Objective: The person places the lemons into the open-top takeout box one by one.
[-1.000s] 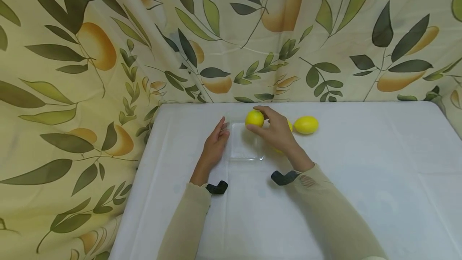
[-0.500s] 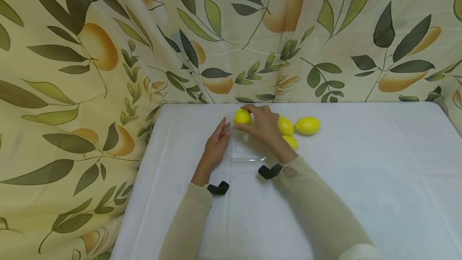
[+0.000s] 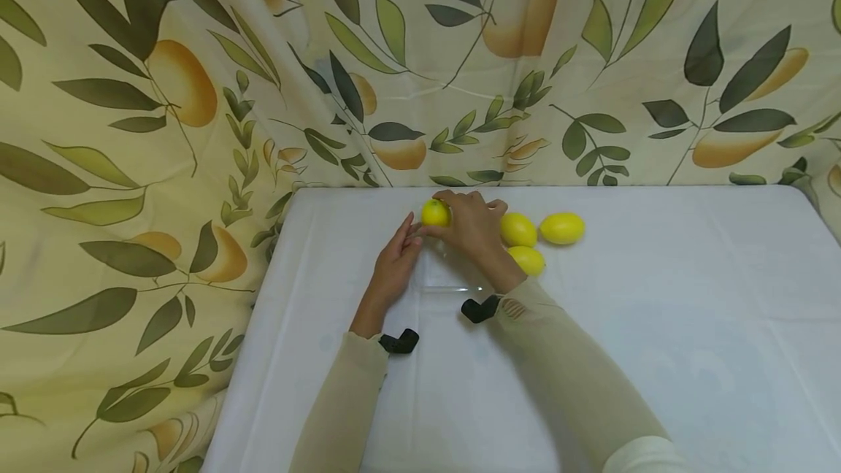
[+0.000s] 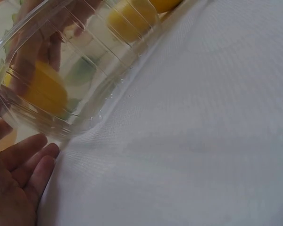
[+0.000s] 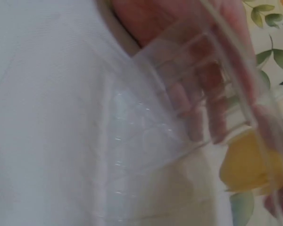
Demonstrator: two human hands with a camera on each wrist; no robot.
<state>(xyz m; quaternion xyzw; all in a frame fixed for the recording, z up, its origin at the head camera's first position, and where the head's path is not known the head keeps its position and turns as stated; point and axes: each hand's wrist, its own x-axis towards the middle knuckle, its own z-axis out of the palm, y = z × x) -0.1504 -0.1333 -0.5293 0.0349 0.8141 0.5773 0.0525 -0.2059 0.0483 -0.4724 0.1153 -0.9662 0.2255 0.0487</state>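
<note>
A yellow lemon [image 3: 435,213] is pinched between the thumb and fingers of my right hand [image 3: 469,228]. It sits at the far left part of a clear plastic container [image 3: 453,289]. Through the ribbed container wall [image 4: 92,40] in the left wrist view, the lemon [image 4: 49,89] shows low inside, with right fingers round it. My left hand [image 3: 394,265] rests at the container's left side, fingers fairly straight, tips near its corner. In the right wrist view, blurred, the left hand [image 5: 184,28] shows behind the clear wall and the lemon [image 5: 250,162] at the right.
Three more lemons lie right of the container: one [image 3: 518,230] beside my right hand, one [image 3: 528,260] nearer me, one [image 3: 563,228] farther right. A white cloth [image 3: 657,356] covers the table. A leaf-patterned curtain [image 3: 460,108] hangs behind and at the left.
My right hand has carried the lemon leftward over the container to its far left corner. The lemons on the right have come into fuller view. The left hand has stayed in place.
</note>
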